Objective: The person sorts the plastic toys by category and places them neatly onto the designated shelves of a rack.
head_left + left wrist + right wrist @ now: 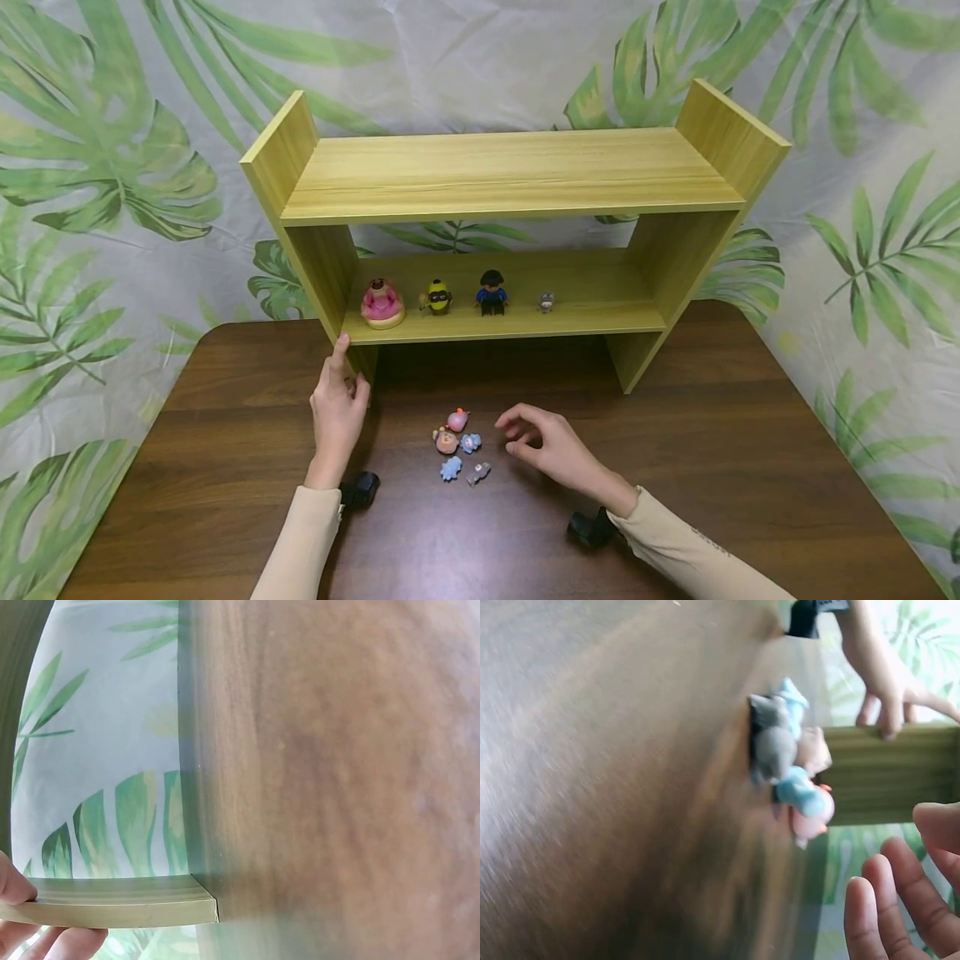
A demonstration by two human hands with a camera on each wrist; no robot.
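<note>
Left hand: pinching the front edge of the shelf's left upright, centre-left of head frame; thumb on one face, fingers on the other, index finger pointing up.
Right hand: lower centre-right, fingers loosely bent, clear gap to the thumb, holding nothing; just beside the toys.
Toy cluster: lower centre, on the brown table. Pink toy on top, peach toy and blue toy below it, pale blue toy and grey toy at the bottom.
Toy weight: probably very light; a nudge would likely skid or tip one.
Toy material: likely moulded plastic or vinyl, stiff to slightly rubbery; can't tell which. Breakage risk looks low, though thin bits on the grey one could catch.
Toy grip: fingertip pinch round the widest part of the body. Pink one looks round and smooth, so could roll out; pinch across its middle. Top three sit tight together, so fingers go in from the outer side.
Shelf handling: stiff board, probably the heaviest thing here; may slide if pushed. Upright edge makes a sound hold.
</note>
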